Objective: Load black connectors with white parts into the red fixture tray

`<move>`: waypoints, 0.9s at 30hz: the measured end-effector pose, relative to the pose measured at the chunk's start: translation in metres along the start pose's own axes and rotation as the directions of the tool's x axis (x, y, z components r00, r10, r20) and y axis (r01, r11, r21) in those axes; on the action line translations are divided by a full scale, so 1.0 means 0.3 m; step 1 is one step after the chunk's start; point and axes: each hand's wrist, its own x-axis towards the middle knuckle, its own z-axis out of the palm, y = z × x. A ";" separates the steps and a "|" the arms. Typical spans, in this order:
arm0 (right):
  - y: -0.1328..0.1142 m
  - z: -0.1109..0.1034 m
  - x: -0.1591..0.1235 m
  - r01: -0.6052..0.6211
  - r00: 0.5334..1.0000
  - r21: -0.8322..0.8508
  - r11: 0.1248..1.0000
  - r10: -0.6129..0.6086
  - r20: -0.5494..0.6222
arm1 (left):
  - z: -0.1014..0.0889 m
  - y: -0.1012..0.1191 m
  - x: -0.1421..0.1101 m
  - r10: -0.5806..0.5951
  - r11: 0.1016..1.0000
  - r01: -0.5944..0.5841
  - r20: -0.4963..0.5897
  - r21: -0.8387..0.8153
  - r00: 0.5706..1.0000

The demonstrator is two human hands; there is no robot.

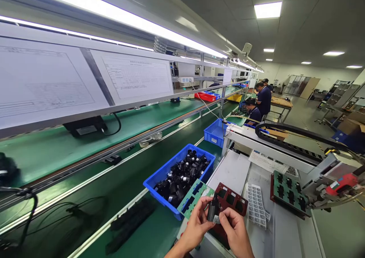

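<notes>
My left hand [196,223] is closed on a small black ribbed plastic part [212,209], with a narrower end pointing up. At the part's lower right edge, the thumb and fingers of my right hand [234,227] pinch a small grey label [216,219]; whether it is fully stuck down I cannot tell. Beneath the hands lies a dark red fixture [244,206] with rectangular pockets, partly hidden. A green slotted plate [186,211] sits beside it, against a blue bin [162,201] full of similar black parts. Right of the fixture is a sheet of grey labels [255,203].
A machine gantry [273,146] with a cable chain spans the bench. Under its red-marked tool head [342,185] stands another fixture [288,191] holding several black parts. Another blue bin [214,136] stands farther along the green conveyor [125,208]. Several people [262,98] are in the background.
</notes>
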 end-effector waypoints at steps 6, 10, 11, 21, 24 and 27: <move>0.024 0.039 -0.004 -0.006 1.000 -0.093 0.996 0.005 -0.013 | 0.011 -0.018 -0.008 0.040 0.999 -0.040 -0.005 0.001 0.999; 0.028 0.036 -0.002 0.017 0.999 -0.170 0.985 -0.022 -0.028 | 0.003 -0.026 -0.007 0.029 1.000 -0.029 0.002 0.010 1.000; 0.026 0.035 -0.001 0.021 0.999 -0.183 0.983 -0.027 -0.027 | 0.000 -0.027 -0.006 0.025 1.000 -0.025 0.001 0.013 1.000; -0.001 0.058 -0.010 0.143 0.980 -0.469 0.871 -0.192 -0.059 | -0.002 -0.023 -0.008 0.043 0.999 -0.043 0.004 0.008 0.999; 0.007 0.083 -0.029 0.253 0.914 -0.593 0.765 -0.391 -0.114 | 0.002 -0.028 -0.013 0.036 0.998 -0.035 0.007 -0.046 0.999; 0.028 0.091 -0.040 0.259 0.840 -0.561 0.786 -0.470 -0.271 | 0.007 -0.032 -0.015 0.033 0.986 -0.022 0.063 -0.165 0.997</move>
